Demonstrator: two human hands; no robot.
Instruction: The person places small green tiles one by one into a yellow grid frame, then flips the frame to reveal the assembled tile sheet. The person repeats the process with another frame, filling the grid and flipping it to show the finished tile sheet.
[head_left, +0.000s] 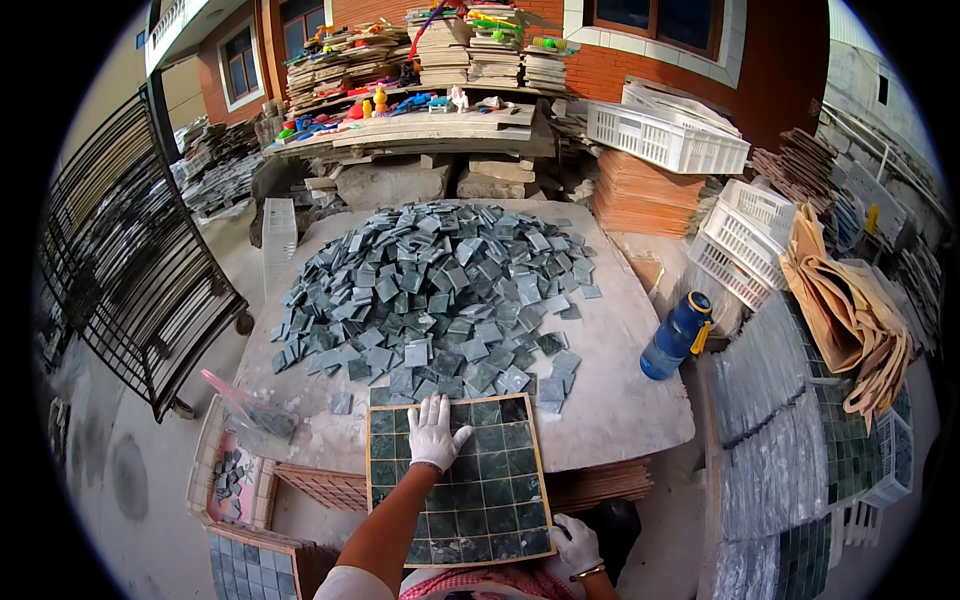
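Observation:
A wood-edged square tray [544, 482] filled with rows of dark green stone tiles [488, 465] lies in front of me, its far part over the table's near edge. My left hand [434, 435], in a white glove, rests flat on the tiles near the far left corner, fingers spread. At the near right corner, my right hand [577, 545], also gloved, has its fingers curled at the tray's edge; the fingertips are partly hidden. Just beyond the tray, a big heap of loose square grey-green tiles [430, 280] covers much of the table [630, 410].
A blue bottle [677, 337] stands at the table's right edge. White plastic crates [665, 138] and wrapped tile stacks [770, 440] are on the right. A black wire cart [130, 250] stands left. A bin with tile scraps [235, 485] sits near left.

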